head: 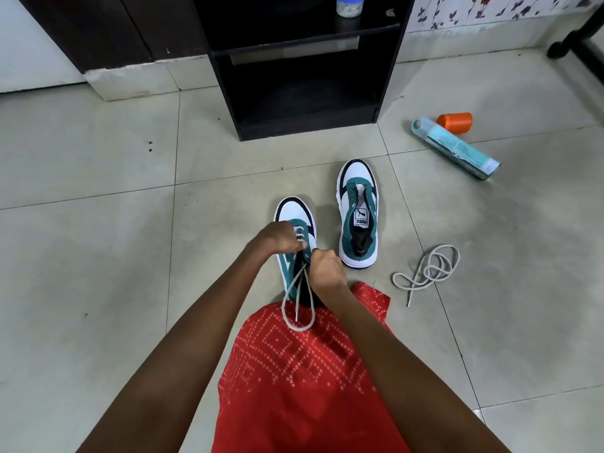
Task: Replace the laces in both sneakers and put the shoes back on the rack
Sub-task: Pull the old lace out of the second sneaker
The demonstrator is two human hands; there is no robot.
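Two teal and white sneakers stand on the tiled floor, toes pointing away from me. The left sneaker (295,214) has a grey lace (299,300) through its front eyelets, and the lace's loose ends hang down over my red garment. My left hand (277,237) pinches the lace at the eyelets. My right hand (325,268) grips the lace just beside it. The right sneaker (358,210) stands apart to the right with no lace in it. A second grey lace (428,271) lies coiled on the floor right of that shoe.
A black shoe rack (304,76) stands straight ahead with a plastic jar (349,4) on its upper shelf. A teal box (457,148) and an orange spool (454,122) lie on the floor at right. A dark furniture leg (575,40) is at far right.
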